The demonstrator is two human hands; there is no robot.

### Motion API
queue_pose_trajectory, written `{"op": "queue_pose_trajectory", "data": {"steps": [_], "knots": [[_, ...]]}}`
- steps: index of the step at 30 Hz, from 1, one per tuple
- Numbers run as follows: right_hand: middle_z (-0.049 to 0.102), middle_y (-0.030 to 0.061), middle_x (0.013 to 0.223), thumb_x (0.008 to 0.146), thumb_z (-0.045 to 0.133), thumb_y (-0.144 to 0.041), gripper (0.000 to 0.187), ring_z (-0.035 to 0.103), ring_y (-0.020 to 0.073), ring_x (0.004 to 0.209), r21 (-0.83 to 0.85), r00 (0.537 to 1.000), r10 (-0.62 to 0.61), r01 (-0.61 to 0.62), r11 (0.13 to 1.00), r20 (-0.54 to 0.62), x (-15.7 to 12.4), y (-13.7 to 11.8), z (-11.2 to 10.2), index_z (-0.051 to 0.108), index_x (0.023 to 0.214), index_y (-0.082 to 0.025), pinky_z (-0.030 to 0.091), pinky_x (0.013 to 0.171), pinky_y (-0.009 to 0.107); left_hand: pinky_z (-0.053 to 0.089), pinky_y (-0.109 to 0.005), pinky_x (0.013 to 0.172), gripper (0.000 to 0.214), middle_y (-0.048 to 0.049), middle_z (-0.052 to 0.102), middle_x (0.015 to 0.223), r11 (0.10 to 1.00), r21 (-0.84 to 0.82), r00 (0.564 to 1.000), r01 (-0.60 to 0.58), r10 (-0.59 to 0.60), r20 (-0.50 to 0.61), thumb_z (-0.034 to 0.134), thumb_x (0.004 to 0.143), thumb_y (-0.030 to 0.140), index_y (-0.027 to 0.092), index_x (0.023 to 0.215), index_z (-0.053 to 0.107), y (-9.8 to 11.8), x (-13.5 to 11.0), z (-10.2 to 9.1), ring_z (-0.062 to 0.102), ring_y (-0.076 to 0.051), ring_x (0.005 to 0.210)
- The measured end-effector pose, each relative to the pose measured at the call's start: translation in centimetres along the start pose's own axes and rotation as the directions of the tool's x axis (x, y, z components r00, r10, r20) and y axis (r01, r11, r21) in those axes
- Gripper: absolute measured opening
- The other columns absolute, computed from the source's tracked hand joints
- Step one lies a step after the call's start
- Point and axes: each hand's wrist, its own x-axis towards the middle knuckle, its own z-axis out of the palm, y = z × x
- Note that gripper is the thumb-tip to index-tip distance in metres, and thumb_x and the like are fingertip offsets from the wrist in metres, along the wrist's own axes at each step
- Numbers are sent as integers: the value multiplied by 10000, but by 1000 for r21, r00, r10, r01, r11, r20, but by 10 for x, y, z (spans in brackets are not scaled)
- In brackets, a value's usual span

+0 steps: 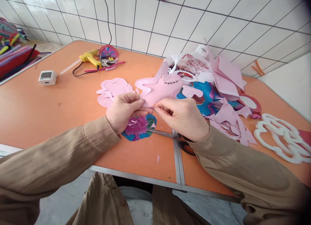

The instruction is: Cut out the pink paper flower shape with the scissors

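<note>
A pink sheet cutout [161,90] with curvy edges and a dark leaf print is held up over the table. My left hand [123,108] is closed on its near edge, thumb on top. With thumb and fingertips, my right hand [179,115] pinches the same edge close to the left fingers. Below the hands lies a blue flower-printed piece [137,129] with a purple blossom. Scissors [165,133] rest on the table under my right hand, their dark handles partly hidden by the wrist. Several pink petal-shaped cutouts [114,89] lie to the left.
A yellow glue gun [91,58] with a cord sits at the back left, near a small white box [47,77]. Pink scraps [229,121], printed plastic and a bag [194,64] are piled on the right. White foam outlines [279,137] lie farther right. A tiled wall [143,11] stands behind.
</note>
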Motion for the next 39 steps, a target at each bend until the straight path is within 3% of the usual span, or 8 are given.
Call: {"op": "queue_pose_trajectory", "data": {"steps": [9, 16, 21, 29, 32, 34, 36, 39], "knots": [[558, -12, 532, 892, 560, -193, 241, 398, 106, 467, 82, 999, -8, 13, 997, -50, -1, 3, 4, 647, 668, -189, 300, 514, 289, 521, -119, 517, 257, -69, 722, 636, 1000, 5, 1000, 6, -6, -15, 576, 911, 19, 108, 671, 556, 0, -1, 1, 717, -102, 552], [517, -19, 510, 907, 549, -230, 284, 379, 104, 461, 151, 998, 18, -10, 988, -54, 0, 2, 2, 622, 637, -184, 288, 507, 292, 535, -128, 527, 246, -60, 721, 632, 997, 36, 998, -69, 69, 2, 604, 898, 32, 117, 670, 567, 0, -3, 0, 719, -110, 556], [540, -15, 495, 896, 560, -216, 276, 398, 119, 442, 58, 996, 3, 2, 998, -93, -2, 0, 1, 599, 623, -215, 304, 494, 309, 541, -134, 529, 230, -48, 720, 631, 997, 29, 997, -78, 77, 24, 604, 893, 31, 114, 680, 578, -2, -2, -1, 723, -112, 568], [632, 10, 560, 937, 558, -282, 231, 532, 136, 481, -28, 977, -43, 38, 999, -207, -5, -2, -8, 698, 773, -200, 391, 513, 293, 509, -110, 498, 290, -32, 695, 594, 999, 1, 998, -53, 53, -19, 581, 907, 20, 124, 642, 526, 0, 0, -1, 721, -102, 563], [617, 10, 562, 961, 518, -325, 278, 538, 146, 494, -77, 997, -29, 23, 997, -76, -15, 2, -21, 717, 823, -187, 382, 509, 294, 510, -114, 498, 256, -40, 704, 607, 998, 17, 998, -54, 55, -33, 580, 910, 29, 119, 671, 552, 1, 0, -2, 712, -97, 550], [652, -1, 625, 935, 520, -269, 233, 555, 151, 504, -93, 989, -47, 60, 994, 137, -28, 8, -31, 723, 1025, -199, 383, 505, 289, 517, -123, 502, 242, -41, 702, 599, 997, 40, 997, -65, 67, -41, 588, 905, 34, 120, 679, 566, 1, 0, -1, 715, -106, 556], [684, 6, 693, 914, 509, -217, 340, 603, 176, 558, -89, 959, -71, 98, 991, 275, -46, 16, -41, 664, 1217, -222, 403, 517, 300, 529, -134, 512, 231, -41, 704, 601, 994, 67, 995, -86, 89, -42, 607, 891, 34, 121, 679, 579, 1, 0, -1, 722, -118, 566], [719, 35, 838, 935, 486, -223, 387, 651, 209, 654, -52, 941, -62, 85, 995, 333, -72, 28, -49, 593, 1304, -267, 460, 553, 331, 543, -149, 522, 212, -25, 698, 610, 989, 83, 991, -122, 125, -41, 623, 876, 34, 123, 686, 593, -1, 1, -1, 732, -131, 583]]}}
